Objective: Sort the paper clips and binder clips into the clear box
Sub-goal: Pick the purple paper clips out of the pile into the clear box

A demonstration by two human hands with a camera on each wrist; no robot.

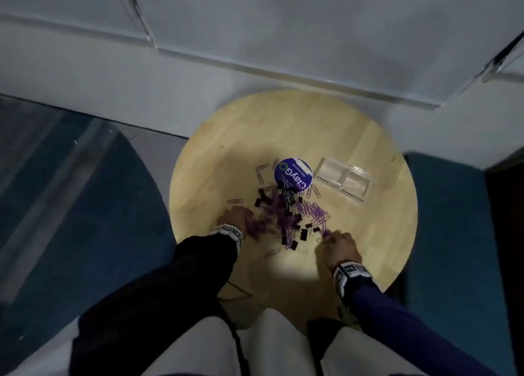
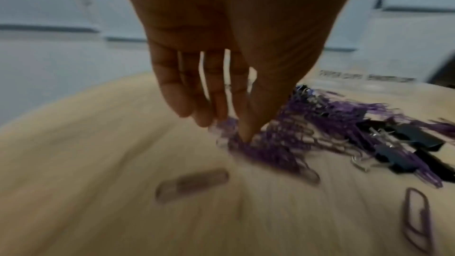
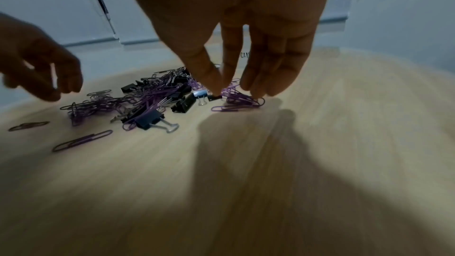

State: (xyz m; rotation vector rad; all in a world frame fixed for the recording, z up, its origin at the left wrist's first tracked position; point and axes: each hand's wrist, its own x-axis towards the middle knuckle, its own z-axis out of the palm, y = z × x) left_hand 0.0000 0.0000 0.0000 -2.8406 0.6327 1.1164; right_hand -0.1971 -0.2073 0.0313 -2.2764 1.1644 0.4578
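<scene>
A mixed pile of purple paper clips (image 1: pixel 279 215) and black binder clips (image 1: pixel 304 233) lies mid-table. The clear two-part box (image 1: pixel 347 181) stands to its right, further back, with nothing visible inside. My left hand (image 1: pixel 239 215) reaches into the pile's left end. In the blurred left wrist view its thumb and fingers (image 2: pixel 197 116) close on a bunch of purple paper clips (image 2: pixel 261 143). My right hand (image 3: pixel 220 90) is at the pile's right end, thumb and forefinger pinching a small black binder clip (image 3: pixel 213 98). Its other fingers (image 3: pixel 257 92) touch purple clips (image 3: pixel 236 100).
A round blue lid marked ClayGo (image 1: pixel 293 174) sits at the back of the pile. Loose paper clips (image 1: pixel 262 171) lie scattered around it on the round wooden table (image 1: pixel 368 234). A white wall is close behind, and blue floor lies on both sides.
</scene>
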